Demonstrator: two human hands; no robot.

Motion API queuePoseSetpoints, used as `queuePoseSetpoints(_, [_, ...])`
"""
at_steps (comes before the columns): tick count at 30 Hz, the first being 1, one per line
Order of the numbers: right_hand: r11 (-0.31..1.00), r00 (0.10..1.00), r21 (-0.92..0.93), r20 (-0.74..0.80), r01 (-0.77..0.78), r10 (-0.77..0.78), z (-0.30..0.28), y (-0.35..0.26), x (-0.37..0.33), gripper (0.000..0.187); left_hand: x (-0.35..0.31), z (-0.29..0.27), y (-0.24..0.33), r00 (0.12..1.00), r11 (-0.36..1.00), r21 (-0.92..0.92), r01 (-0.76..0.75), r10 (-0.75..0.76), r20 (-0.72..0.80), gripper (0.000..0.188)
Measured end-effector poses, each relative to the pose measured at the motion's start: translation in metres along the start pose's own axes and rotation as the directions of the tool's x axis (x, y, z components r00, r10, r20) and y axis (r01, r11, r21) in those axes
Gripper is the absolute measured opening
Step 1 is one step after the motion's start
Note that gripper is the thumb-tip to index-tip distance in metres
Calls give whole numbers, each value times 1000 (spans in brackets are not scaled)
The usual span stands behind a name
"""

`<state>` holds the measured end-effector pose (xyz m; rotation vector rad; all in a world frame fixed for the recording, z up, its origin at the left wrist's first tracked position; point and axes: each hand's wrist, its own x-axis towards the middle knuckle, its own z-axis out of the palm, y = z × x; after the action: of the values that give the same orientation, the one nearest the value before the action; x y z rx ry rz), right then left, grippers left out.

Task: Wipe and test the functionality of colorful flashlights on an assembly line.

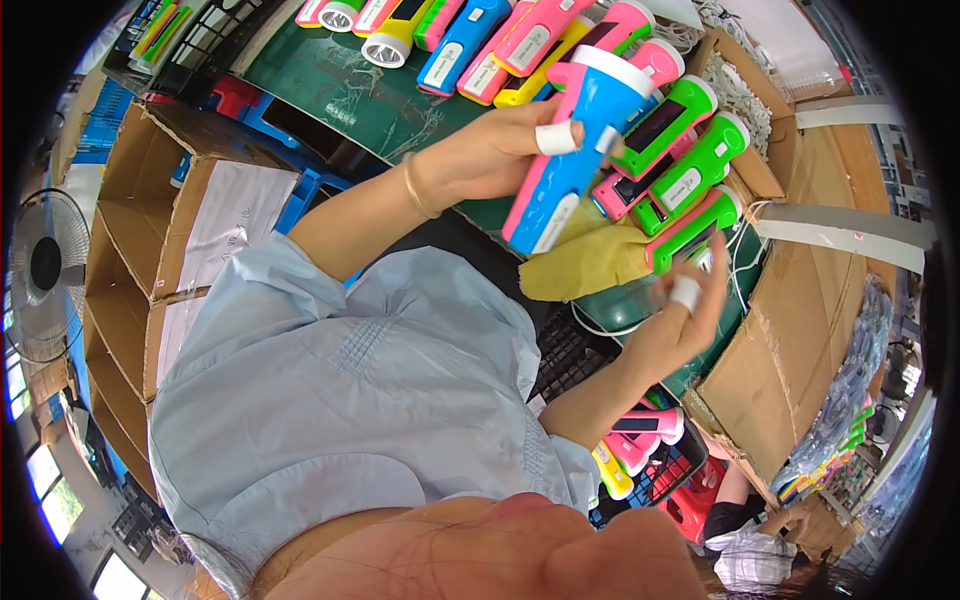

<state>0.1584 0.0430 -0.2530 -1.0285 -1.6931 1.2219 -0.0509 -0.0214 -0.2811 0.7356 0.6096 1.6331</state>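
Note:
My left hand [490, 150] is wrapped around a blue and pink flashlight [568, 165] with a white head, lifted over the green work table [330, 85]. White tape wraps its thumb. My right hand [685, 315], also taped on one finger and slightly blurred, has its fingers apart beside a green and pink flashlight [695, 228] lying on the table. Between the two hands a yellow cloth [580, 265] lies at the table's near edge. Just beyond, green flashlights [668, 125] lie side by side, partly behind the held one.
More colourful flashlights [465, 45] line the table's far side. A cardboard box [760, 120] of white cables stands at right. Below my right forearm, a black crate [675, 470] holds flashlights. Cardboard compartments [125, 265] and a fan [45, 262] are at left; another person [750, 550] sits lower right.

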Motion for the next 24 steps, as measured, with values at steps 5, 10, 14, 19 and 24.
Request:
queuePoseSetpoints(5, [974,956,162,273,-156,107,38,13,-9,51,8,33,-8,999,988,154,3,3,-39,60])
queuePoseSetpoints(10, [970,952,-75,220,232,-211,48,14,-9,40,15,35,-16,907,999,23,-35,42,-418,47])
queuePoseSetpoints(14, [984,924,173,365,51,-112,47,33,3,44,20,44,-19,868,997,6,-73,67,-493,61])
queuePoseSetpoints(19, [901,836,314,541,-300,90,50,33,5,45,23,36,-35,858,986,44,-161,162,-487,71])
queuePoseSetpoints(24, [933,812,266,582,-241,44,46,37,2,39,18,47,-26,859,998,-21,-61,42,-511,41])
